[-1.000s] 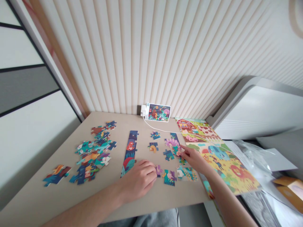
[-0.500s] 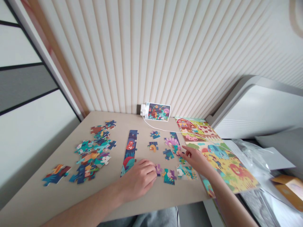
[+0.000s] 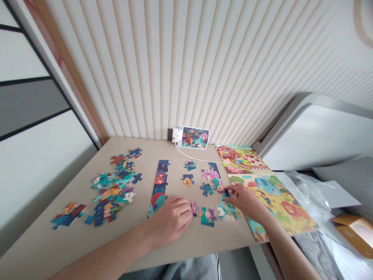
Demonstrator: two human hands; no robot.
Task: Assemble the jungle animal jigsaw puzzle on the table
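My left hand (image 3: 175,219) rests on the table with its fingers curled together. Their tips are hidden, beside a purple jigsaw piece (image 3: 194,209) partly covered by the hand. My right hand (image 3: 243,200) has thumb and forefinger on either side of a dark blue jigsaw piece (image 3: 226,194) in the right-hand column. Above that lie a pink-and-teal piece (image 3: 217,184) and a purple peacock-tail piece (image 3: 210,174). Below, joined pieces (image 3: 233,212) form the lower right corner. A joined strip (image 3: 160,179) runs along the left, with loose pieces (image 3: 206,189) between.
A heap of loose pieces (image 3: 115,186) covers the table's left part, with a separate piece (image 3: 68,216) nearer me. A picture card (image 3: 194,137) leans on the wall by a white charger (image 3: 175,135), whose cable crosses the table. Finished animal puzzles (image 3: 279,206) lie at the right.
My right hand has drawn slightly back toward me; its pointing forefinger has bent in, and thumb and forefinger are now at the dark blue piece. My left hand stays where it was.
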